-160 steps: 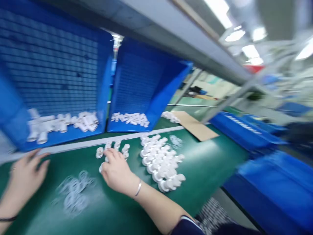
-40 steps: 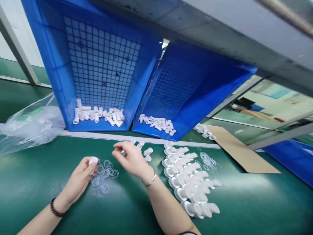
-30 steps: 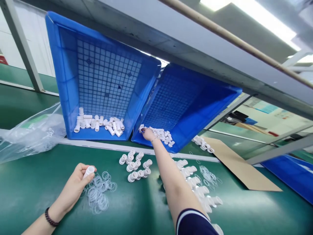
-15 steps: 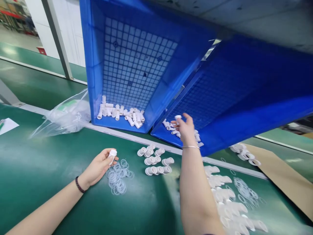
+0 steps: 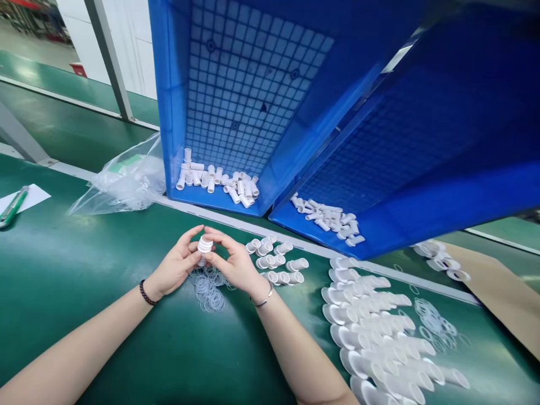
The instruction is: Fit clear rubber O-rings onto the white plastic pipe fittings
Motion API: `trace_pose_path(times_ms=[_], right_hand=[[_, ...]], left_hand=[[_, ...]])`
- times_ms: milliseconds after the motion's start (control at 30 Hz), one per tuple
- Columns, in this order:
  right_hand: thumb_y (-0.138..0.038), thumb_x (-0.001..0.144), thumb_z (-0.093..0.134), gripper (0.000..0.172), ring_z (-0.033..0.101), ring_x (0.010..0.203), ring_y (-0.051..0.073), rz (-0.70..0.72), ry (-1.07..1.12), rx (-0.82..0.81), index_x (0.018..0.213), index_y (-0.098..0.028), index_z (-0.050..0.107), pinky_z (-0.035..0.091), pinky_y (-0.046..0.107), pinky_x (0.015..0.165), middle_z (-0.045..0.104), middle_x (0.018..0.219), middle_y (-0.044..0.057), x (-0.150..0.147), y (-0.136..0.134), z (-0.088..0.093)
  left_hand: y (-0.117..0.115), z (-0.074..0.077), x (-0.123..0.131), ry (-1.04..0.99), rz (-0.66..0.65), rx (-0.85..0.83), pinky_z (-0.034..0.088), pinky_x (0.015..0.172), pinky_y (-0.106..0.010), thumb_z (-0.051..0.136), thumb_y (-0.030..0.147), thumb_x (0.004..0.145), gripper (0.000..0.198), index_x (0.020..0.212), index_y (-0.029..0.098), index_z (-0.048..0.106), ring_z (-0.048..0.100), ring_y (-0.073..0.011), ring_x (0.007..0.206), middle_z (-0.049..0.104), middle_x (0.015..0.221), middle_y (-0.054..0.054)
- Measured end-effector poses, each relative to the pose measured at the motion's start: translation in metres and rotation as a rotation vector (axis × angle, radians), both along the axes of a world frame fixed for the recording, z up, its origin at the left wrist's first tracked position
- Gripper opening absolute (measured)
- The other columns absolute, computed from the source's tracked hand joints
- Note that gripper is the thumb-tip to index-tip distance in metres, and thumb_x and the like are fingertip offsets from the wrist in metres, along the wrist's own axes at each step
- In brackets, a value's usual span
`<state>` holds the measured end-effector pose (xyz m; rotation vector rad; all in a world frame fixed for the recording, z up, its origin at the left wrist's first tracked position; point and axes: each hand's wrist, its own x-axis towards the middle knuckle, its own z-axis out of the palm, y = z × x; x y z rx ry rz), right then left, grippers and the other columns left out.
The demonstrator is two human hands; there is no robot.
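Observation:
Between my two hands is a white plastic pipe fitting [image 5: 205, 246], held upright over the green tabletop. The fingers of my left hand [image 5: 179, 264] close round it from the left. From the right, the thumb and fingers of my right hand [image 5: 236, 261] grip it too. Whether it is one piece or two joined pieces, I cannot make out. Just below my hands lies a loose pile of thin clear rings [image 5: 210, 292], partly covered by my fingers. Several short white fittings [image 5: 276, 261] stand in a small group right of my right hand.
Two tilted blue bins [image 5: 219, 199] hold white tube pieces [image 5: 327, 216] at the back. Rows of white flanged tubes [image 5: 371, 326] fill the right side, beside more clear rings [image 5: 434, 323] and cardboard [image 5: 502, 287]. A plastic bag [image 5: 126, 180] and green cutter [image 5: 14, 208] lie left.
My right hand has come back from the right-hand bin to my left hand, and both now grip the white fitting. The view has shifted slightly.

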<state>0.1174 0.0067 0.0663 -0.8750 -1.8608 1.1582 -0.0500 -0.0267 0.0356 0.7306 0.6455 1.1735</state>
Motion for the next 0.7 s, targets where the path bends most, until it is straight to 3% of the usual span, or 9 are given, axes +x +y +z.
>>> trace_pose_path(times_ms=[67, 200, 300, 467, 700], right_hand=[[-0.032, 0.089, 0.060, 0.031, 0.058, 0.109, 0.019, -0.033, -0.123, 0.065, 0.118, -0.023, 0.057, 0.049, 0.033, 0.088, 0.059, 0.121, 0.008, 0.010, 0.004, 0.001], [-0.020, 0.086, 0.060, 0.005, 0.060, 0.079, 0.014, 0.072, -0.576, 0.097, 0.087, -0.020, 0.065, 0.045, 0.026, 0.071, 0.064, 0.085, 0.002, 0.021, 0.008, -0.003], [-0.014, 0.080, 0.064, 0.009, 0.060, 0.072, 0.013, 0.168, -0.746, 0.030, 0.088, -0.019, 0.064, 0.041, 0.023, 0.065, 0.065, 0.078, 0.000, 0.019, 0.007, -0.008], [-0.008, 0.080, 0.059, 0.019, 0.062, 0.068, 0.012, 0.151, -0.713, -0.035, 0.095, -0.020, 0.062, 0.039, 0.022, 0.061, 0.067, 0.076, -0.002, 0.018, 0.005, -0.009], [-0.015, 0.080, 0.069, 0.021, 0.065, 0.071, 0.013, 0.148, -0.564, -0.159, 0.098, -0.020, 0.058, 0.043, 0.023, 0.064, 0.069, 0.076, -0.004, 0.029, 0.007, -0.002]], left_hand=[[0.003, -0.001, -0.003, -0.022, 0.034, -0.010, 0.051, 0.078, -0.030, 0.066, 0.024, 0.084, 0.060, 0.137, 0.032, 0.039, 0.061, -0.0164, 0.088, 0.063, 0.105, -0.004], [0.008, -0.004, -0.007, -0.022, 0.111, 0.002, 0.051, 0.071, -0.028, 0.064, 0.024, 0.085, 0.047, 0.129, 0.028, 0.049, 0.061, -0.0170, 0.086, 0.061, 0.104, -0.005], [0.010, -0.006, -0.007, 0.049, 0.125, -0.005, 0.048, 0.065, -0.026, 0.062, 0.026, 0.086, 0.045, 0.129, 0.028, 0.049, 0.058, -0.0138, 0.077, 0.059, 0.105, -0.005], [0.010, -0.005, -0.007, 0.233, 0.100, 0.023, 0.047, 0.068, -0.027, 0.063, 0.028, 0.085, 0.051, 0.133, 0.024, 0.044, 0.057, -0.0138, 0.079, 0.060, 0.105, -0.006], [0.011, -0.015, -0.013, 0.505, 0.047, 0.115, 0.044, 0.066, -0.026, 0.060, 0.036, 0.087, 0.036, 0.118, 0.020, 0.051, 0.053, -0.0131, 0.077, 0.059, 0.105, -0.006]])
